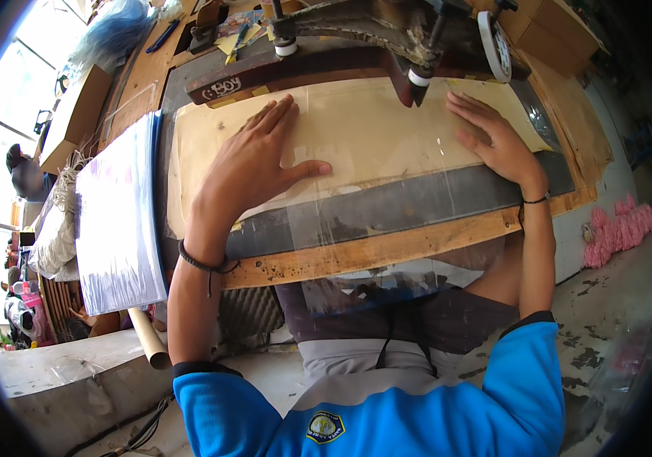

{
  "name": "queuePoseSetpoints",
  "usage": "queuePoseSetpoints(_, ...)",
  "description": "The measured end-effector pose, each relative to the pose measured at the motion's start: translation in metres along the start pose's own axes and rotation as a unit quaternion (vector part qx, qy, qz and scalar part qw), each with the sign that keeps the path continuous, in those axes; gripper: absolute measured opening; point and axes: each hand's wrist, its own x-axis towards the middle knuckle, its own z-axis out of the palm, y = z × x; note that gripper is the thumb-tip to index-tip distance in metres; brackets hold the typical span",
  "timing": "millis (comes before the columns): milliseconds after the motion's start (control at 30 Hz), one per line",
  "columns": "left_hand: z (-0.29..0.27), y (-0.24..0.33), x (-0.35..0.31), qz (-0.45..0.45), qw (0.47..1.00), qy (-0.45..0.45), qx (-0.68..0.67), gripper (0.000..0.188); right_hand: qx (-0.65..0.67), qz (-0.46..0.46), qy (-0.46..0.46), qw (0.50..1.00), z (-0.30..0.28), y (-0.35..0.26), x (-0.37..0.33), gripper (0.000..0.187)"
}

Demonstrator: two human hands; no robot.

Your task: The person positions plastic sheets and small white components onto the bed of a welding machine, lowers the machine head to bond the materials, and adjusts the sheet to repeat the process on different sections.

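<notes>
A clear plastic sheet (371, 225) lies across a tan board (387, 126) on the dark work surface, its near end hanging over the wooden front edge above my lap. My left hand (253, 156) rests flat on the left part of the board and sheet, thumb spread to the right, fingers pointing away from me. At the right side, my right hand (499, 145) has its fingers stretched out and angled inward along the sheet's right edge. Neither hand grips anything. Just beyond both hands runs the dark metal bar (307, 76) of a press-like machine.
Left of the board is a thick stack of clear plastic sheets (116, 221), with white string (55, 228) and a cardboard box (74, 118) beyond. A cardboard tube (151, 343) sticks out below. Pink bundles (619, 232) lie at right. A white disc (495, 47) stands by the machine.
</notes>
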Motion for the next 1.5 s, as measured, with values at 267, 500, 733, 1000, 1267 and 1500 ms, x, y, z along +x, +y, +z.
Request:
queuePoseSetpoints(267,0.001,0.001,0.0,-0.014,1.0,0.005,0.009,0.098,-0.018,0.003,-0.019,1.0,-0.002,-0.001,0.003,0.052)
queuePoseSetpoints(500,0.006,0.002,0.003,-0.006,1.0,0.016,0.0,0.096,-0.012,0.031,-0.033,0.999,-0.004,-0.005,-0.001,0.053)
queuePoseSetpoints(733,0.007,0.001,0.001,-0.001,1.0,0.026,0.008,0.095,-0.021,0.064,-0.058,0.996,-0.009,-0.02,0.0,0.055)
queuePoseSetpoints(1000,0.006,-0.001,0.003,0.001,1.0,0.026,0.002,0.092,-0.033,0.055,-0.075,0.995,-0.009,-0.018,0.0,0.058)
queuePoseSetpoints(1267,0.005,0.001,0.004,-0.003,1.0,0.021,0.005,0.092,-0.036,0.048,-0.079,0.995,-0.011,-0.019,0.0,0.061)
queuePoseSetpoints(1500,0.009,-0.001,0.004,-0.009,1.0,0.019,0.017,0.096,-0.032,0.063,-0.077,0.995,-0.009,-0.018,-0.001,0.061)
